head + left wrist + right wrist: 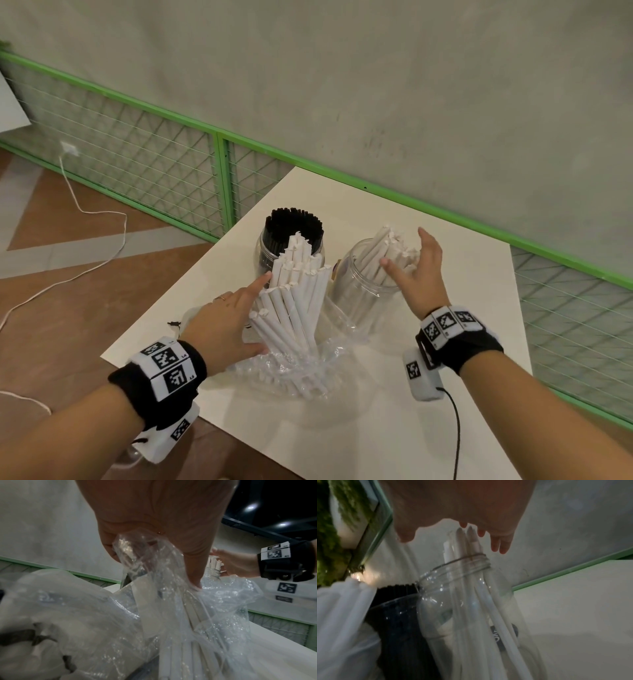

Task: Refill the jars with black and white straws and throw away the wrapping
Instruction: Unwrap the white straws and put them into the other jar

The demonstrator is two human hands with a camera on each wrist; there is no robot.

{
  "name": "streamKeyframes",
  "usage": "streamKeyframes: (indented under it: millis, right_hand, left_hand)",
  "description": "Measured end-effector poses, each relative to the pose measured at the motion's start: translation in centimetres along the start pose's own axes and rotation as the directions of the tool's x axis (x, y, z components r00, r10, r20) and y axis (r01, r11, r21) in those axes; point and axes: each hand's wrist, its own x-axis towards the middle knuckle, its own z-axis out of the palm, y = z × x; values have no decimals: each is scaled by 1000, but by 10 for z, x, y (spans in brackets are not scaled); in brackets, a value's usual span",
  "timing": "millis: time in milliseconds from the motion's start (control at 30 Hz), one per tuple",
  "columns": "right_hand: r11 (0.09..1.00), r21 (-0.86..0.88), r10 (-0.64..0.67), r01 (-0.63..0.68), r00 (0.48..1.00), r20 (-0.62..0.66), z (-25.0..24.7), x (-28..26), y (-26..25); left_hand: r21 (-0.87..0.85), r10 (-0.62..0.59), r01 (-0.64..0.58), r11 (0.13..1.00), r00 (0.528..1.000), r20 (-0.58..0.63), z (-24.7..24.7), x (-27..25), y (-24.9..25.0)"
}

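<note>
Two clear jars stand on the white table (411,428). The left jar (291,246) is packed with black straws (294,222). The right jar (363,287) holds white straws (394,250) leaning to its right side. My right hand (404,248) hovers over that jar's mouth, fingers spread and touching the straw tops (471,543). My left hand (260,313) grips an upright bundle of white straws (298,298), thumb and fingers closed around it through its crumpled clear wrapping (294,373). In the left wrist view the wrapping (223,601) bunches under my fingers.
Another crumpled clear bag (42,615) with a black tie lies left of the bundle. A green mesh fence (219,164) runs behind the table against the wall. A white cable (85,267) trails on the floor at the left. The table's near edge is close to my forearms.
</note>
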Motion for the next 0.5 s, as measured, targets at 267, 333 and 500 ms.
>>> streamKeyframes:
  millis: [267, 333, 500]
  right_hand:
    - [978, -200, -46, 55, 998, 48, 19, 44, -13]
    - [980, -181, -84, 87, 996, 22, 16, 49, -19]
    - [980, -178, -66, 84, 992, 107, 18, 51, -18]
  left_hand:
    - [1, 6, -6, 1000, 1000, 12, 1, 2, -2]
    - [-3, 8, -8, 1000, 1000, 10, 2, 2, -4]
    - [-15, 13, -13, 1000, 1000, 12, 3, 1, -5]
